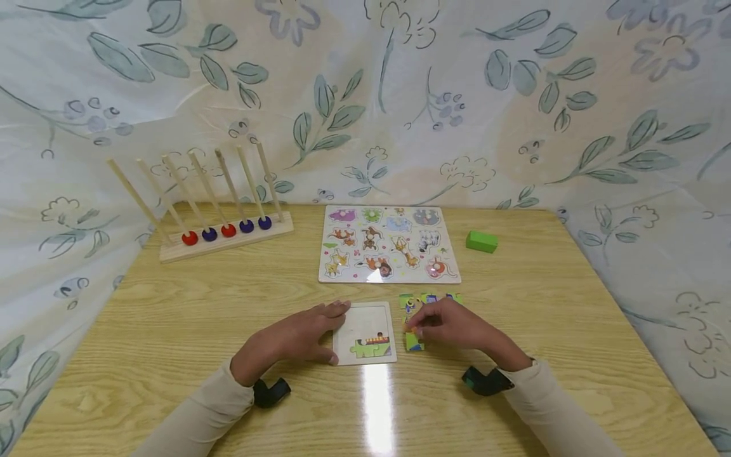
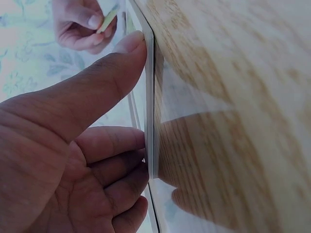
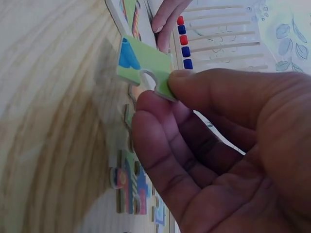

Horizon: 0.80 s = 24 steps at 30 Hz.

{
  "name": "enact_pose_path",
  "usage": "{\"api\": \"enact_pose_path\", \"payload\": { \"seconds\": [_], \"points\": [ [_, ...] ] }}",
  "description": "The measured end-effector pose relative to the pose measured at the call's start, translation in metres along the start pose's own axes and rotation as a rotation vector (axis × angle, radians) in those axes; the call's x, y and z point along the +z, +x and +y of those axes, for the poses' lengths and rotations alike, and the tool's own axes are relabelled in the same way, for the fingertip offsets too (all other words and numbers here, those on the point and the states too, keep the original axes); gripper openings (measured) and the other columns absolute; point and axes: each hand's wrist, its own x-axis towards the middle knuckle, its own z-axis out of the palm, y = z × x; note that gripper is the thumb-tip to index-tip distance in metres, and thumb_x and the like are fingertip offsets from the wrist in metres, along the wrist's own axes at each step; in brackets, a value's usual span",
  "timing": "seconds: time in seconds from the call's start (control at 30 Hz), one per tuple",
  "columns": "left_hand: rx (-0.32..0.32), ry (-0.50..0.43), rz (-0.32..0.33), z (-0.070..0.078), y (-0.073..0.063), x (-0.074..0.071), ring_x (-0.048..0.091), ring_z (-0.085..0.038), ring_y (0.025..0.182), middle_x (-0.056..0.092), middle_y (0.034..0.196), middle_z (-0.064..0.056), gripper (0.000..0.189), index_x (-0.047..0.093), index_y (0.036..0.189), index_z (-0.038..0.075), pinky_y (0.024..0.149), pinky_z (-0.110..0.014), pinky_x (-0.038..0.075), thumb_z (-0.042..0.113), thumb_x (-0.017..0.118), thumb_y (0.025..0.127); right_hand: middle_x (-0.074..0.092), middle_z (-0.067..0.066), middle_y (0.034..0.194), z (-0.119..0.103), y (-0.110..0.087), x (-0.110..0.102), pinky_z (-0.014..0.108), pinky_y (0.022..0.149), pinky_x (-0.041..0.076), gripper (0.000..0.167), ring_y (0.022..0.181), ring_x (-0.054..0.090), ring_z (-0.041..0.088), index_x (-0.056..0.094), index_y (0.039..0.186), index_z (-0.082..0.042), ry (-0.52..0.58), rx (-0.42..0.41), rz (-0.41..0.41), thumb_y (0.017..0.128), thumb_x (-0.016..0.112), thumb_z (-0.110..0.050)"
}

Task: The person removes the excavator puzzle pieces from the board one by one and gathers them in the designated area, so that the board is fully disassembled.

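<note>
A small square puzzle tray (image 1: pixel 358 321) lies on the table, with a few joined green pieces (image 1: pixel 372 349) along its near side. My left hand (image 1: pixel 294 335) rests at the tray's left side, thumb at the near corner and fingers at the far corner. Between thumb and fingertips, my right hand (image 1: pixel 451 327) pinches a green puzzle piece (image 3: pixel 154 60) with a blue patch and a rounded notch. In the right wrist view this piece is tilted and raised above the wood. Loose puzzle pieces (image 3: pixel 129 182) lie beneath and beyond that hand, partly hidden by it in the head view.
Behind the tray lies an animal peg puzzle board (image 1: pixel 388 244). A green block (image 1: pixel 481 242) sits to its right. At the back left stands a wooden rack (image 1: pixel 251 236) with upright rods and red and blue beads. A floral cloth (image 1: pixel 365 95) hangs behind the table.
</note>
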Motion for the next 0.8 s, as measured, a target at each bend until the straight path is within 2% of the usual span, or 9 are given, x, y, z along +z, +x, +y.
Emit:
{"api": "enact_pose_path", "payload": {
  "seconds": [0.17, 0.33, 0.53, 0.8],
  "points": [
    [-0.01, -0.002, -0.003, -0.0008, 0.0001, -0.0002, 0.023, -0.035, 0.143, 0.025, 0.158, -0.013, 0.081, 0.039, 0.146, -0.004, 0.111, -0.048, 0.028, 0.03, 0.078, 0.083, 0.071, 0.007, 0.102, 0.003, -0.0014, 0.0002, 0.025, 0.072, 0.052, 0.014, 0.085, 0.062, 0.011, 0.074, 0.102, 0.0, 0.0, -0.034, -0.017, 0.091, 0.065, 0.0],
    [-0.015, -0.008, -0.005, -0.0007, 0.0, -0.0006, 0.023, -0.035, 0.143, 0.024, 0.158, -0.013, 0.082, 0.039, 0.146, -0.003, 0.112, -0.048, 0.027, 0.029, 0.078, 0.083, 0.07, 0.003, 0.094, 0.0034, -0.0004, 0.0024, 0.024, 0.071, 0.052, 0.012, 0.08, 0.06, 0.008, 0.073, 0.101, 0.001, -0.053, -0.032, -0.031, 0.091, 0.066, 0.0],
    [-0.01, -0.004, 0.001, 0.0001, 0.0001, -0.0008, 0.023, -0.035, 0.143, 0.025, 0.158, -0.013, 0.081, 0.039, 0.146, -0.003, 0.111, -0.048, 0.027, 0.029, 0.079, 0.083, 0.068, 0.0, 0.091, 0.0006, 0.0003, 0.0034, 0.024, 0.072, 0.052, 0.012, 0.081, 0.06, 0.007, 0.072, 0.1, -0.001, -0.117, -0.013, -0.048, 0.09, 0.067, 0.0],
    [-0.01, 0.003, 0.0, 0.0001, 0.0016, 0.0006, 0.023, -0.032, 0.143, 0.025, 0.158, -0.013, 0.083, 0.038, 0.147, -0.003, 0.113, -0.047, 0.024, 0.028, 0.079, 0.082, 0.067, 0.002, 0.097, -0.0024, 0.0013, 0.0025, 0.025, 0.074, 0.053, 0.013, 0.086, 0.062, 0.01, 0.073, 0.101, -0.002, -0.157, -0.035, -0.037, 0.089, 0.069, -0.001]
  ]
}}
